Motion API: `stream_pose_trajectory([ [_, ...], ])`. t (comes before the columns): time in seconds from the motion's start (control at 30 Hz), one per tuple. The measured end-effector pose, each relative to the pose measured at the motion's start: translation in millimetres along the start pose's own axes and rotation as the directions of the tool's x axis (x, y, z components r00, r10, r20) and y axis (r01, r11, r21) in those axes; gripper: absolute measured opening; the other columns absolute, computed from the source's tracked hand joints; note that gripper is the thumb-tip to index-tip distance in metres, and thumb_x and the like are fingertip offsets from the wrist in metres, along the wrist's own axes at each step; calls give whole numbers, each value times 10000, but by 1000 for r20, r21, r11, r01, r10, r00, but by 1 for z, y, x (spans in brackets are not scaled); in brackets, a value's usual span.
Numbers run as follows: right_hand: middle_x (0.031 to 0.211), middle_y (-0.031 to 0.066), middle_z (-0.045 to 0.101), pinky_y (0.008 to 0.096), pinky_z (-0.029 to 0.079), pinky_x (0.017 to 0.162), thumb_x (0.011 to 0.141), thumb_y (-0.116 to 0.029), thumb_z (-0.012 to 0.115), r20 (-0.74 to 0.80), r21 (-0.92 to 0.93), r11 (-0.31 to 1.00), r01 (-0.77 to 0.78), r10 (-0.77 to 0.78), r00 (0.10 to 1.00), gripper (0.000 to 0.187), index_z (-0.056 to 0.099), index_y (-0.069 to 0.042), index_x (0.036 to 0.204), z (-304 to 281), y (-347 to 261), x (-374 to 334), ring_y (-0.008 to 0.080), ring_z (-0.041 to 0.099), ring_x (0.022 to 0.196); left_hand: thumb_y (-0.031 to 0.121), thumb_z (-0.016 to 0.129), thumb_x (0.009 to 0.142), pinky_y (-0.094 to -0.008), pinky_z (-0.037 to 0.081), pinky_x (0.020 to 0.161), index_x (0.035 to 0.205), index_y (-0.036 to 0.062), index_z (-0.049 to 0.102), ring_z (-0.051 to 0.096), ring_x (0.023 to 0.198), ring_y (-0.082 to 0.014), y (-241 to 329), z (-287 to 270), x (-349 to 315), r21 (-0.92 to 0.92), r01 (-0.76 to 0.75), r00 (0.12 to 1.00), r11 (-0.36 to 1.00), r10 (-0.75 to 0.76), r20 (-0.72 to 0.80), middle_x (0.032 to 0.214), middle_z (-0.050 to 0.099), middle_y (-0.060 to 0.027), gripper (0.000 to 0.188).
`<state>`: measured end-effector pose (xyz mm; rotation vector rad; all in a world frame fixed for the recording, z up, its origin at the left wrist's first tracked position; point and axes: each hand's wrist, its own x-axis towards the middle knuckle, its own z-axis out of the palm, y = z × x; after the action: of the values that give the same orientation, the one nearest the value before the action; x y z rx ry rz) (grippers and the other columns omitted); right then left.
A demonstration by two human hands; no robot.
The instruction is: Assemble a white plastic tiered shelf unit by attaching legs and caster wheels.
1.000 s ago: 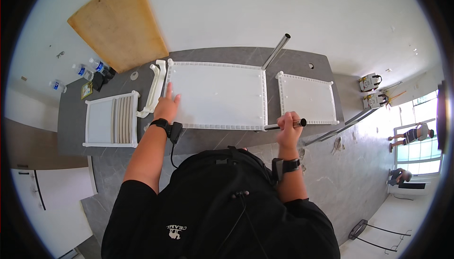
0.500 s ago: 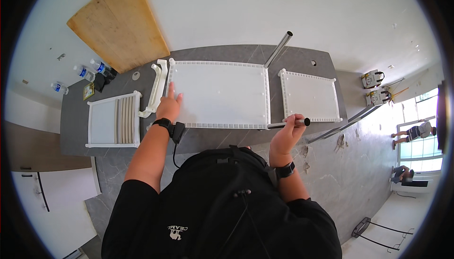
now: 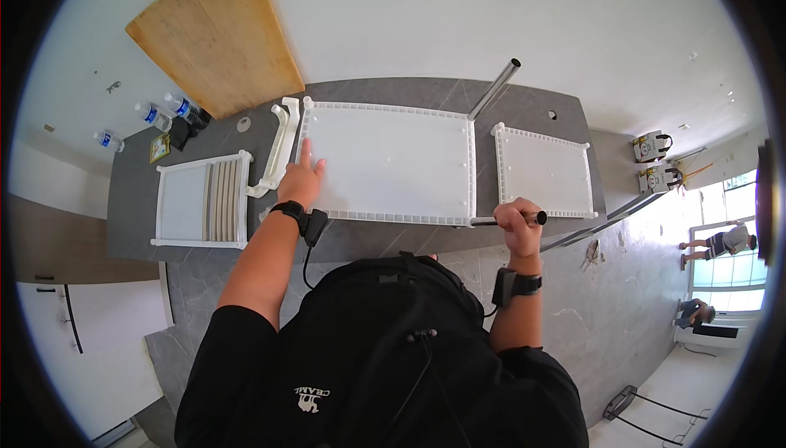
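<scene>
A large white plastic shelf panel lies face up on the grey table. My left hand rests open on its left edge, index finger stretched out over the surface. At the panel's near right corner, my right hand is wrapped round a shiny metal tube, whose dark end shows past the fist. Another metal tube stands up from the far right corner. Whether the gripped tube sits fully in its corner socket, I cannot tell.
A smaller white panel lies to the right. Left are white curved plastic pieces and a white panel bearing beige strips. A wooden board leans on the wall near water bottles. Two people are far right.
My right hand has turned over on the tube, from a fingertip hold to a closed fist, and its forearm has swung upright. The left hand stays on the panel; the whole view shifts slightly.
</scene>
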<state>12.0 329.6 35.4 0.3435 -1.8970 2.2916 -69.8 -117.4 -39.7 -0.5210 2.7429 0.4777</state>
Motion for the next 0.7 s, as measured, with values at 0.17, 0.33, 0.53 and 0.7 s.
stream_pose_trajectory([
  [0.17,643,19,519,278,405,590,986,-101,601,59,59,997,-50,47,997,142,571,-22,872,-11,0,14,106,471,599,584,377,1045,-533,538,925,1642,363,42,659,1095,-449,4,1,3,6,-30,1000,1000,30,-5,1260,585,-310,719],
  [0.33,902,27,559,261,436,793,1037,-146,552,-668,-354,925,-138,-147,730,117,547,-37,1079,65,4,0,108,517,831,582,372,1048,-531,534,928,1643,356,42,659,1093,-447,1,6,4,8,-10,1000,1000,10,-29,1248,587,-312,717],
  [0.53,873,21,526,260,398,758,1053,-131,522,-703,-258,966,-4,-185,687,83,523,-55,1018,77,8,1,99,462,791,584,369,1048,-534,532,927,1644,359,37,656,1092,-455,5,2,2,4,-8,1000,1000,8,-1,1240,583,-312,718],
  [0.7,695,2,474,284,352,601,1043,-124,527,-635,-165,986,5,-110,764,253,497,-63,799,45,7,6,85,426,645,580,374,1048,-543,532,927,1643,362,37,654,1094,-455,4,2,0,-16,-9,1000,1000,9,-2,1242,580,-310,719],
])
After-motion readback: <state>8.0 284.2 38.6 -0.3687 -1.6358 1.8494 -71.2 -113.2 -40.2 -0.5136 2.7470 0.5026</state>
